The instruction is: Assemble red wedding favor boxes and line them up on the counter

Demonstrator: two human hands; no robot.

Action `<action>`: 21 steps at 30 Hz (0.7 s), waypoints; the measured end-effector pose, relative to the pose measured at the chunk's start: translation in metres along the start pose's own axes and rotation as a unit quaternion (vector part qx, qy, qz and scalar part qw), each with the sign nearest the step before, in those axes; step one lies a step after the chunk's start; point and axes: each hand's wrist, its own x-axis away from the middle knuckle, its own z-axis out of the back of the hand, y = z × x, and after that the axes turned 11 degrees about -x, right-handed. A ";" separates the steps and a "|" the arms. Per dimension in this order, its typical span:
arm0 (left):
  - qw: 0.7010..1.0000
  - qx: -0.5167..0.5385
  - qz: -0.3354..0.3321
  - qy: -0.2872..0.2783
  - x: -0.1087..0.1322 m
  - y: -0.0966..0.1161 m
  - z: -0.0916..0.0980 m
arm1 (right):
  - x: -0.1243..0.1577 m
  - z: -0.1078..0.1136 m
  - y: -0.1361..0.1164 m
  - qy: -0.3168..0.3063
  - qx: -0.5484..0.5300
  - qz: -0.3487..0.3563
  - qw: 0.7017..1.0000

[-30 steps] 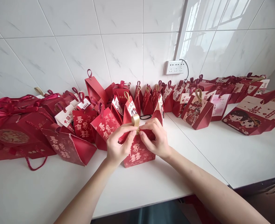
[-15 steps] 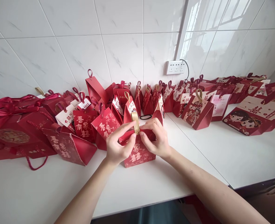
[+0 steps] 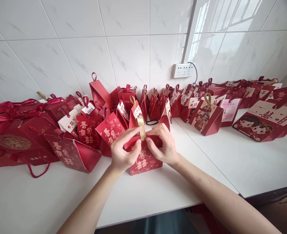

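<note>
A red paper gift box (image 3: pixel 145 162) with pale characters stands upright near the front edge of the white counter. A gold ribbon loop (image 3: pixel 141 127) rises from its top. My left hand (image 3: pixel 126 149) pinches the ribbon's base from the left, thumb in front. From the right, my right hand (image 3: pixel 163 143) pinches at the same spot, its thumb and index fingertips against the ribbon and the box's top edge. Both hands partly cover the upper part of the box. Just behind them lies a black ring (image 3: pixel 152 122).
Many red gift boxes line the white counter (image 3: pixel 206 162) along the tiled wall. Larger boxes with bows (image 3: pixel 17 130) stand at the left, and a box with cartoon faces (image 3: pixel 257 125) at the right. A power strip (image 3: pixel 182 70) is on the wall.
</note>
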 end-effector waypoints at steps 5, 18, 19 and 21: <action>1.000 0.012 0.006 0.000 0.000 0.001 0.000 | 0.001 0.000 0.001 0.000 0.002 -0.001 1.000; 1.000 0.007 0.011 0.006 -0.001 0.003 0.000 | 0.001 -0.001 0.001 0.003 0.004 -0.004 1.000; 1.000 0.006 0.012 0.006 -0.001 0.003 -0.001 | 0.001 -0.001 0.001 0.003 0.003 -0.005 1.000; 1.000 0.006 0.016 0.006 -0.001 0.003 -0.001 | 0.001 -0.001 0.001 0.004 0.004 -0.005 1.000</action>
